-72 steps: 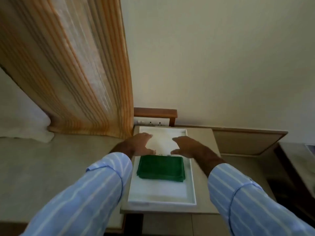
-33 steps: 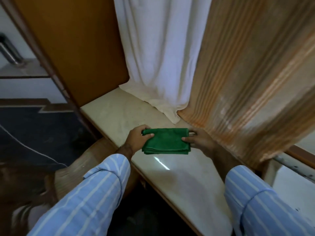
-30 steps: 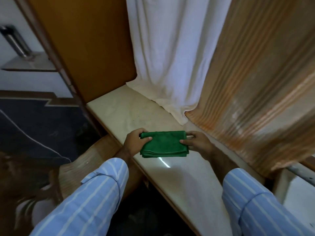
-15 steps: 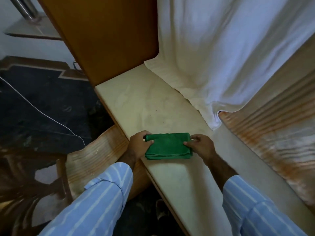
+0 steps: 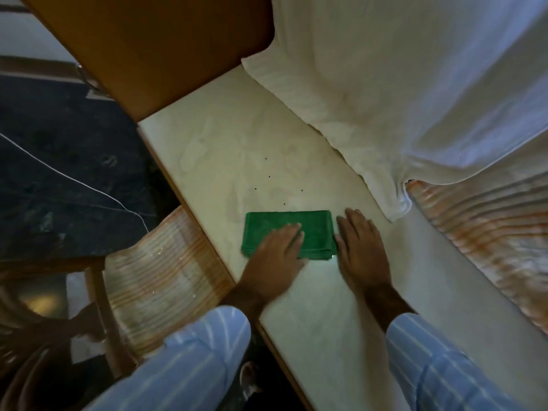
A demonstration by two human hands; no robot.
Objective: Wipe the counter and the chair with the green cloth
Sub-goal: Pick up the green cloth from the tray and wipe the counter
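The folded green cloth (image 5: 317,229) lies flat on the pale stone counter (image 5: 225,149), near its front edge. My left hand (image 5: 275,256) presses down on the cloth's left half with fingers laid flat. My right hand (image 5: 360,250) rests palm-down on the counter, fingers spread, touching the cloth's right edge. A few dark specks (image 5: 269,176) dot the counter just beyond the cloth. The chair (image 5: 160,280), with a striped seat and a wooden frame, stands below the counter's edge at the lower left.
A white curtain (image 5: 400,84) drapes onto the counter's back right, and a striped orange curtain (image 5: 489,232) hangs on the right. A wooden panel (image 5: 154,46) closes the counter's far end. A white cable (image 5: 74,179) crosses the dark floor on the left.
The cloth was lifted from the white tray and set on the counter. Both hands let go of its ends; the left now lies on top, the right flat beside it.
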